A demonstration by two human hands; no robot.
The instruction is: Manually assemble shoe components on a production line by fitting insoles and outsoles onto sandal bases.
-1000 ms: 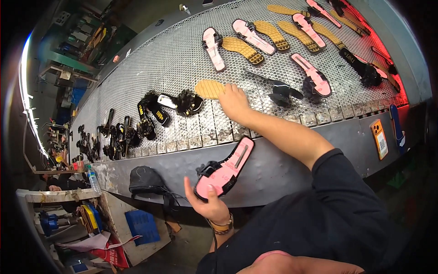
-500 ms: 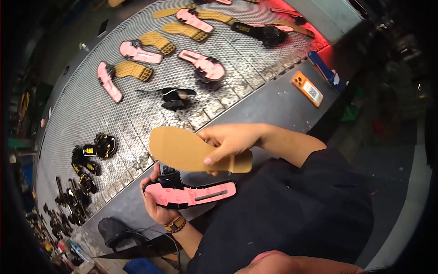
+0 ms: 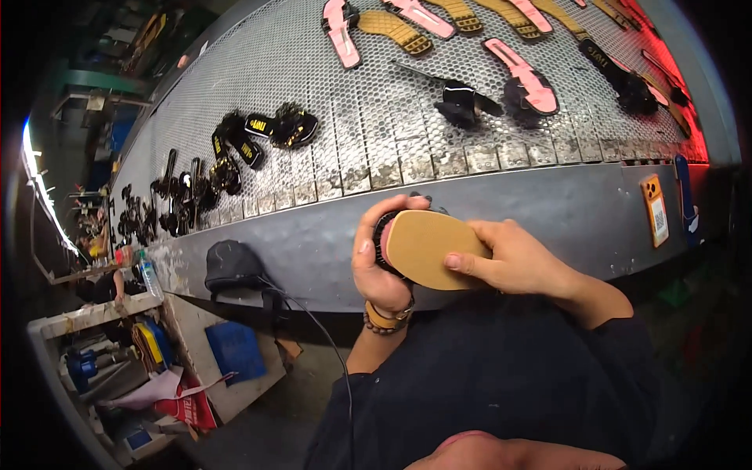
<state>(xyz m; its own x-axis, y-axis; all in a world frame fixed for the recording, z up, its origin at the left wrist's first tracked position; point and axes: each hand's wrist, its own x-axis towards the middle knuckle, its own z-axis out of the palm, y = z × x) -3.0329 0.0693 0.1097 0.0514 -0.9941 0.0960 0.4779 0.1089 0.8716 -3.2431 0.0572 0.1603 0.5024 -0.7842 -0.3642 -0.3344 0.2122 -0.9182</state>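
My right hand (image 3: 521,257) grips a tan shoe sole (image 3: 423,244), its thumb pressed on the smooth face. My left hand (image 3: 374,270) is curled round the toe end of a black sandal upper (image 3: 381,237) with a pink underside. The sole lies over this upper and hides most of it; only a pink and black rim shows along the toe. The two pieces overlap closely, but I cannot tell whether they touch all along. A beaded bracelet circles my left wrist.
Beyond a grey metal ledge (image 3: 313,258) runs a mesh conveyor (image 3: 329,117) bearing patterned tan soles (image 3: 395,31), pink-bottomed uppers (image 3: 342,35) and finished black sandals (image 3: 290,125). A black corded object (image 3: 235,266) sits on the ledge; an orange phone (image 3: 655,210) lies at right. A cluttered shelf (image 3: 102,313) stands lower left.
My right hand has brought the sole down over the upper, which was apart from it and showing its pink underside. The view has swung left, showing the shelf.
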